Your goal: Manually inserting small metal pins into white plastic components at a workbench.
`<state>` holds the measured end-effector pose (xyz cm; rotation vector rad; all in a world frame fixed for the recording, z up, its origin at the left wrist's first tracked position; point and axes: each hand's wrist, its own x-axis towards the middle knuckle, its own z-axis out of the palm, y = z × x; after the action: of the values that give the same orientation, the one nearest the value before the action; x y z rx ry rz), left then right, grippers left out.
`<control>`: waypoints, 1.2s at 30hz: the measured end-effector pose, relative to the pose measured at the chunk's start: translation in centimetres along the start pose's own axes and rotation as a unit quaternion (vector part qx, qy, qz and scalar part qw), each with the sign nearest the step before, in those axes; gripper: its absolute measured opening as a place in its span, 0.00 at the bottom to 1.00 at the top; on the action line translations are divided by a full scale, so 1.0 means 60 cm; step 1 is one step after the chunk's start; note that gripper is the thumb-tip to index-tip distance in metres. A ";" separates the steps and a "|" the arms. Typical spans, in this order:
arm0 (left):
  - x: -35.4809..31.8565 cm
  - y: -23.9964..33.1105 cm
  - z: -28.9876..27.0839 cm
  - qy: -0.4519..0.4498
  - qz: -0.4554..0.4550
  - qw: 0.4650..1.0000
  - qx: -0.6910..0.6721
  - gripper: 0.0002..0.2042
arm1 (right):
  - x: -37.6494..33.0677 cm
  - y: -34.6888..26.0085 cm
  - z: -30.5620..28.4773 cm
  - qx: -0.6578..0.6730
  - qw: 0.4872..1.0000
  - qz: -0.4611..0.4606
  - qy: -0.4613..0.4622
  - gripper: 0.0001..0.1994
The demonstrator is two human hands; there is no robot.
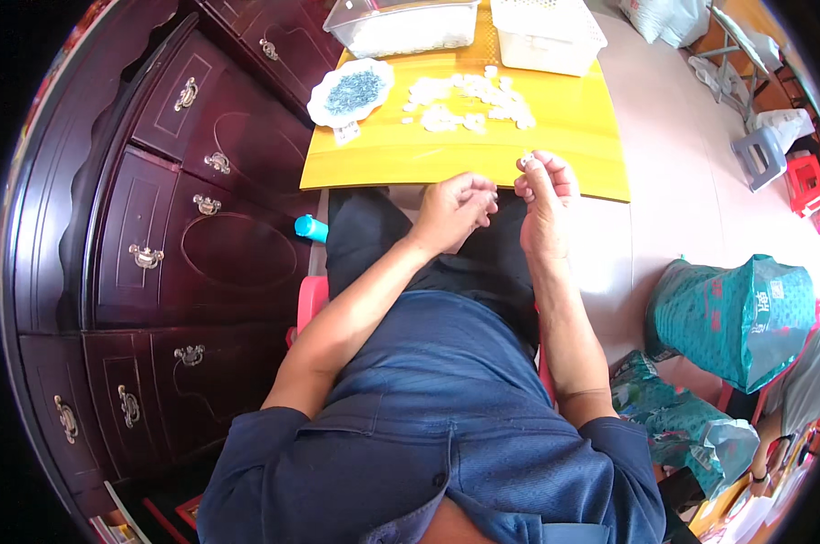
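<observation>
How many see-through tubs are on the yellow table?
2: one clear tub at the far left of the yellow table, one white tub at the far right.

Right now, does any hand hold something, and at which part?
The right hand pinches a small white piece between its fingertips, at its lower end. The left hand is curled shut; whether it holds anything cannot be told.

A small yellow table (pixel 555 154) carries a white dish of grey metal bits (pixel 351 92), loose white plastic pieces (pixel 469 102) (scattered mid-table), a clear tub (pixel 402 25) and a white basket (pixel 548 34).
</observation>
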<state>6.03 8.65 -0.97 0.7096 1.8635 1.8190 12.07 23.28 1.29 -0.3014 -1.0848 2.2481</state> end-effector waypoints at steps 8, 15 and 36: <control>-0.028 0.018 -0.014 0.016 0.017 0.998 -0.066 0.08 | -0.016 0.013 0.017 -0.032 0.998 0.035 -0.043 0.06; -0.059 0.042 -0.054 0.081 0.075 0.993 0.034 0.12 | -0.027 0.024 0.018 -0.110 0.985 0.066 -0.114 0.06; -0.070 0.055 -0.067 0.099 0.100 0.987 0.083 0.12 | -0.033 0.034 0.015 -0.174 0.953 0.090 -0.232 0.05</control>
<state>6.93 2.91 2.32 0.8262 2.1620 1.9348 12.34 20.52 0.16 -0.0065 -1.7725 2.3404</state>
